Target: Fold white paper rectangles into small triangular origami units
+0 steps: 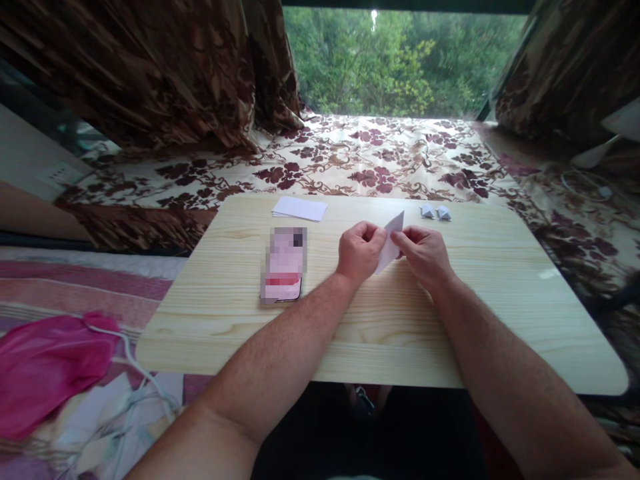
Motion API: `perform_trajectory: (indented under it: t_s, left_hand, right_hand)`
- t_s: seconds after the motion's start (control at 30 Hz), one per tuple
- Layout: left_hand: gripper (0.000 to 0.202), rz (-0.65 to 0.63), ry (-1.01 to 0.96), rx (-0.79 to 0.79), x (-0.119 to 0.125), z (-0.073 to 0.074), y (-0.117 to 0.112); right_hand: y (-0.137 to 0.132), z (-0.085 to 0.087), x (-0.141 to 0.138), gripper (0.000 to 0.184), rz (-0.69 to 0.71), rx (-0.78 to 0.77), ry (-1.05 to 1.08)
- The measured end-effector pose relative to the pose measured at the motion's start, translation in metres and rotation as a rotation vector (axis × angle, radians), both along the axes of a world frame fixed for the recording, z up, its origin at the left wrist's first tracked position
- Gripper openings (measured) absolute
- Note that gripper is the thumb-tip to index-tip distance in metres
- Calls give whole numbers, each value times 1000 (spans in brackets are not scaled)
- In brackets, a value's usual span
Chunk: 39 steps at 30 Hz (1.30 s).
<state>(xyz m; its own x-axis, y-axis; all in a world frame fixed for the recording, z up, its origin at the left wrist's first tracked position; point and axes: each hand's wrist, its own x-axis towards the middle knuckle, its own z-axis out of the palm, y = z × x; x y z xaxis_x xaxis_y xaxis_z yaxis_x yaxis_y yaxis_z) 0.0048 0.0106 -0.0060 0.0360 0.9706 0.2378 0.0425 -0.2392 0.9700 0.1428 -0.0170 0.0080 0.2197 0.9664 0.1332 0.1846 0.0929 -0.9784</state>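
A small piece of white paper (389,252) is held up above the table, tilted, with one corner pointing up and away from me. My left hand (361,248) pinches its left side between thumb and fingers. On the other side, my right hand (424,252) grips the sheet with its thumb on the near face. Both hands partly cover the paper, so its folds cannot be made out fully. Past my right hand, two small folded white paper pieces (435,213) sit side by side. A stack of white paper sheets (300,208) lies beyond my left hand.
A pink phone (283,263), partly pixelated, lies on the pale wooden table (200,320), left of my hands. Floral fabric (370,157) covers the ledge behind, below a window. At lower left are a bright pink cloth (55,367), a white cable (131,350) and scattered papers.
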Motion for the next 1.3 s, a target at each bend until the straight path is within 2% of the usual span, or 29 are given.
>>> perform_trajectory:
  t_s: [0.47,0.77,0.93,1.1,1.3]
  left_hand:
    - [27,-3,-38,-39,0,1,-1]
    - [25,21,-61,-45,-1,-1,1]
    - [25,35,-67,-62,-1,1,2]
    - [25,50,-56,-81,-1,2,3]
    - [26,85,-75,-102,-2,1,4]
  right_hand:
    - [0,0,3,27,33,15,50]
    - [1,-1,4,16,94,-79,90]
    - [1,-1,7,24,128,-108,47]
    - [1,2,11,21,178,-131,52]
    - [-1,6,11,23,187,-135,-46]
